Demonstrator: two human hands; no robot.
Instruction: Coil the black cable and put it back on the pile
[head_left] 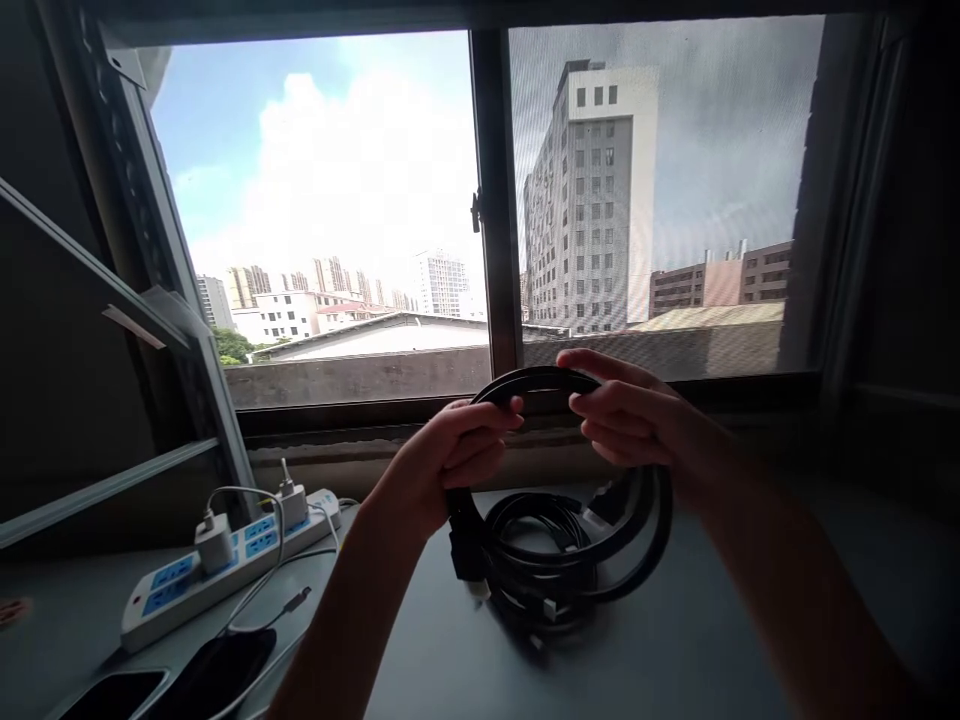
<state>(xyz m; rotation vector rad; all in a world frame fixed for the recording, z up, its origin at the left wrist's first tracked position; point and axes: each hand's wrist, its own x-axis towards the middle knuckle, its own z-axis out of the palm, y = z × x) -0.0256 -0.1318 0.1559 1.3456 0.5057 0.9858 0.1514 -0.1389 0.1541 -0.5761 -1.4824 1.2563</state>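
Observation:
A thick black cable, wound into a loose ring, hangs between my two hands above the table. My left hand is closed around the ring's left side, its thumb along the top. On the upper right, my right hand pinches the ring between thumb and fingers, with the index finger over the top. The cable's black plug dangles below my left hand. Behind and beneath the ring, more coiled black cables lie on the table, partly covered by it. Their small connectors are blurred.
To the left, a white power strip has chargers and white cords plugged in. Two phones lie at the lower left by a loose cable connector. A metal shelf frame stands at the left, a window behind the table.

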